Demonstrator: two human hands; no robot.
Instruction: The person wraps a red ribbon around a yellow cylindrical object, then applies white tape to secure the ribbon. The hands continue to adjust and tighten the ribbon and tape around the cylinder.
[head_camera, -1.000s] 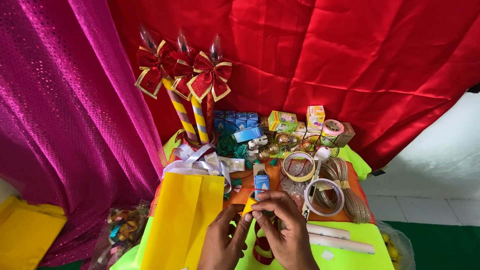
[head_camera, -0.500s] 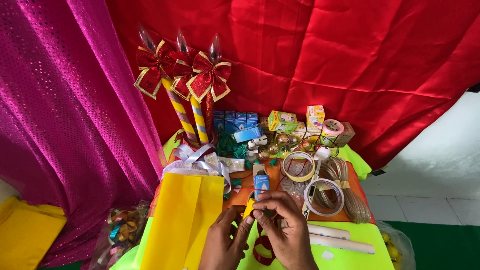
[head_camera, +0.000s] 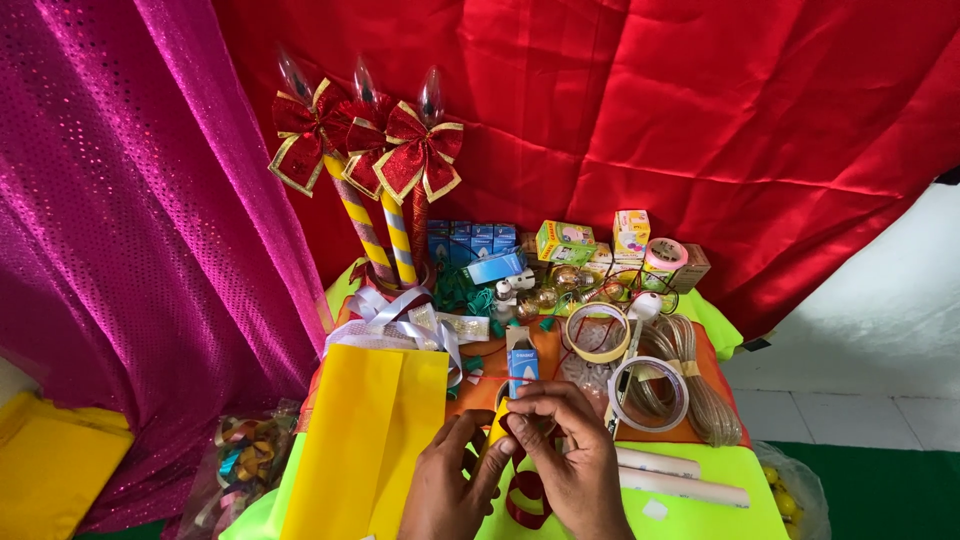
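Between both sets of fingertips sits a small yellow piece (head_camera: 497, 425), pinched by the left hand (head_camera: 450, 490) and right hand (head_camera: 570, 455), fingers closed tight. Red ribbon (head_camera: 527, 497) curls just below them (easily snagged); a slip could drop it. Compared with a second ago, the hands have barely shifted.

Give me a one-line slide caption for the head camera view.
Both hands, left hand and right hand, pinch a small yellow piece beside a yellow gift bag on a cluttered craft table.
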